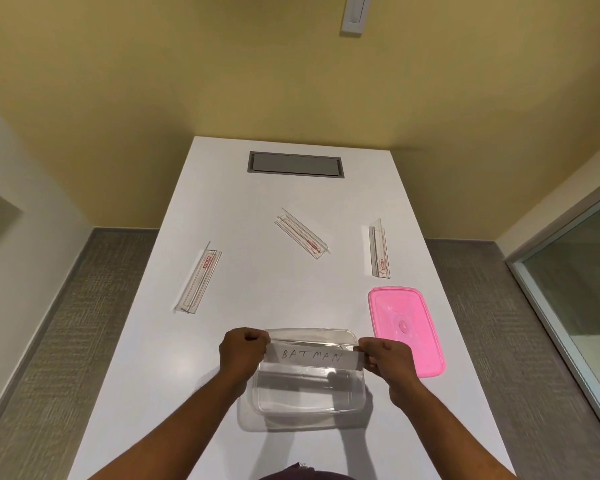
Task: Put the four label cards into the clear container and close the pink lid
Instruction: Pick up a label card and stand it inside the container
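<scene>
Hands, the left hand (242, 351) and the right hand (383, 356), pinch each one end of the BATMAN label card (312, 355) over the open clear container (309, 403), beside the pink lid (404, 329).

"BATMAN" on held label card (313, 355)

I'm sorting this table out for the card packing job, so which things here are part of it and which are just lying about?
Part of the job:
- BATMAN card, pinched by left hand and right hand
- clear container
- pink lid, lying off the container
- left card, middle card, right card

Just there:
- grey hatch in the table
- wall switch
</scene>
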Demonstrator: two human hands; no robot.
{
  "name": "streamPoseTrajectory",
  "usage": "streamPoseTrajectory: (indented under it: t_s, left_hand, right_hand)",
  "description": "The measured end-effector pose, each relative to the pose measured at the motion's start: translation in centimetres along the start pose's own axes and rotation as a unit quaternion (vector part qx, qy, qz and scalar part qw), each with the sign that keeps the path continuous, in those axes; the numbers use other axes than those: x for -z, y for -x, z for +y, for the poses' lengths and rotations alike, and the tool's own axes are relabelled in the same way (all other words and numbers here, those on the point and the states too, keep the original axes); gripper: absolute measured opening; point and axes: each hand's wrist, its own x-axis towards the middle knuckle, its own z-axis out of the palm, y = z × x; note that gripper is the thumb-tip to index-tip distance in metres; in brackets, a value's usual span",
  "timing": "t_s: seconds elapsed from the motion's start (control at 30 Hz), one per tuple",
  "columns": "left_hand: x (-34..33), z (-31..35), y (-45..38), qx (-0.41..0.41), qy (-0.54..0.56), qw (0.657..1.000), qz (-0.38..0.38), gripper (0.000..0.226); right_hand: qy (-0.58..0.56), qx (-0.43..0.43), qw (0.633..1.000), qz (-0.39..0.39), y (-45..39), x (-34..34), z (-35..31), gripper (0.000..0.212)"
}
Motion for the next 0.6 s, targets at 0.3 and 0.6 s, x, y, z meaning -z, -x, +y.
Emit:
streamPoseTrajectory:
  t_s: [0.3, 0.6]
  left_hand:
    - [-1.9, -0.9, 1.3, 0.038, -0.027, 0.999, -0.005, 0.015]
    - [-2.0, -1.5, 1.6, 0.058, -0.038, 0.998, -0.008, 0.041]
  right_hand:
    - [0.249, 0.091, 0.963, 0.045, 0.4, -2.0, 0.5, 0.030]
    - [0.305, 0.119, 0.944, 0.042, 1.2, -4.2, 0.3, 0.041]
